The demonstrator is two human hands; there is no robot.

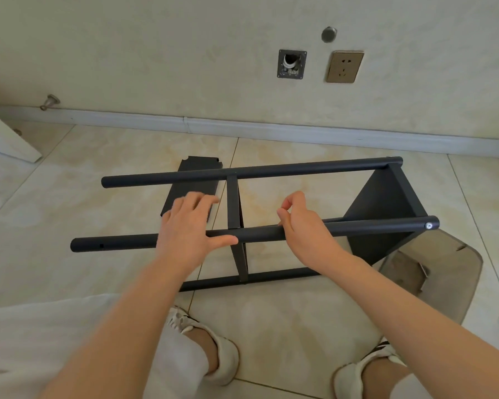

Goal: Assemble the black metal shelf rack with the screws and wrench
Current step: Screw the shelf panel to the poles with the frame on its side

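Note:
The black metal shelf rack [271,168] lies on its side on the tiled floor, with a shelf panel [386,203] fixed at its right end and a narrower crosspiece [233,203] in the middle. A screw head [429,225] shows at the right end of the near upper tube [116,243]. My left hand [188,228] hovers over that tube with fingers spread, thumb along it. My right hand [303,226] rests on the same tube, forefinger and thumb pinched together; whether they hold a screw I cannot tell. A loose black shelf panel [196,165] lies flat behind the rack.
A clear plastic bag [432,277] lies on the floor at the rack's right end. The wall with a socket [344,67] and baseboard [242,129] runs behind. A white door [6,139] edge stands far left. My feet in white shoes [213,347] are below the rack.

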